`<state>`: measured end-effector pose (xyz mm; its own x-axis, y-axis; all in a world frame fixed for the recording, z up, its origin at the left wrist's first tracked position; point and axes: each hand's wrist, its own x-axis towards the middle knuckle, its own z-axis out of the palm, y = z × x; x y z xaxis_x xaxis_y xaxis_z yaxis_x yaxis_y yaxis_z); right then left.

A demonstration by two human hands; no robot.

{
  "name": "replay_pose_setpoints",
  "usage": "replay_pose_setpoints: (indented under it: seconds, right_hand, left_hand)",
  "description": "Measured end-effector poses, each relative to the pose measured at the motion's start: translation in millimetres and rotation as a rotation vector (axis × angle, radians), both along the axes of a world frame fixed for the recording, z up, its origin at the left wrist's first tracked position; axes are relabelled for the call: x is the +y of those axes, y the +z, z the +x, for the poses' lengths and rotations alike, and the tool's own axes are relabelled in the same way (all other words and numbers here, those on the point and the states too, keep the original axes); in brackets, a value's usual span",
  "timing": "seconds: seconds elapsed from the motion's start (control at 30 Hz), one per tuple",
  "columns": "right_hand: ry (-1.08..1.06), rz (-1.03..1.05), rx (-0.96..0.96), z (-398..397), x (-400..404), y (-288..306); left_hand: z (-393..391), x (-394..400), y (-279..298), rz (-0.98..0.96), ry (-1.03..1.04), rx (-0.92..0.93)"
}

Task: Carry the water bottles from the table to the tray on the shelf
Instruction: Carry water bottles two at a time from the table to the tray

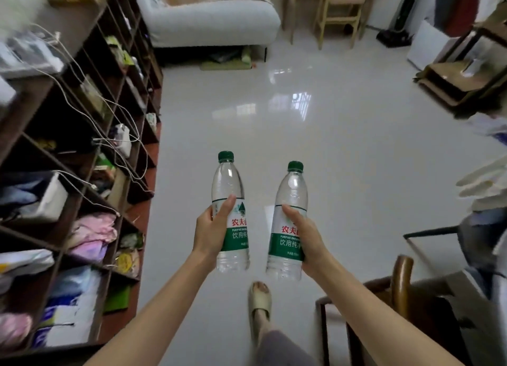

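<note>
I hold two clear water bottles with green caps and green-and-white labels, upright, out in front of me over the floor. My left hand [210, 230] grips the left bottle [229, 184] around its label. Around the label of the right bottle [291, 190] my right hand [304, 238] is wrapped. The two bottles stand side by side with a small gap between them. A dark wooden shelf unit [90, 135] runs along my left. No tray shows in this view.
The shelf cubbies hold bags, clothes, boxes and dangling white cables [109, 143]. A glossy white floor [343, 146] stretches ahead to a white sofa [214, 14] and wooden stools [340, 12]. A wooden chair [397, 291] stands at my lower right. My slippered foot [260, 300] is below the bottles.
</note>
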<state>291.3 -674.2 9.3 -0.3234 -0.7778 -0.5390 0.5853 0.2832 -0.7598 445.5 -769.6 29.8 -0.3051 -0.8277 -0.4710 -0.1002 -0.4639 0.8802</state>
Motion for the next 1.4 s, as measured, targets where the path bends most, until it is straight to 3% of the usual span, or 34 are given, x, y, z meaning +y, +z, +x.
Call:
replay_pose_setpoints:
  seconds: [0.5,1.03,1.4]
  right_hand:
    - [0.324,-0.035,0.223,-83,-445,43]
    - [0.219,-0.095,0.324,-198,-881,78]
    - [0.420,-0.177,0.350,-270,-1215,102]
  left_hand:
    - [-61,-385,23,-0.074,0.325,0.042]
    - [-173,-842,54,-0.106,0.239,0.086]
    - [-237,-1128,67,-0.137,0.538,0.099]
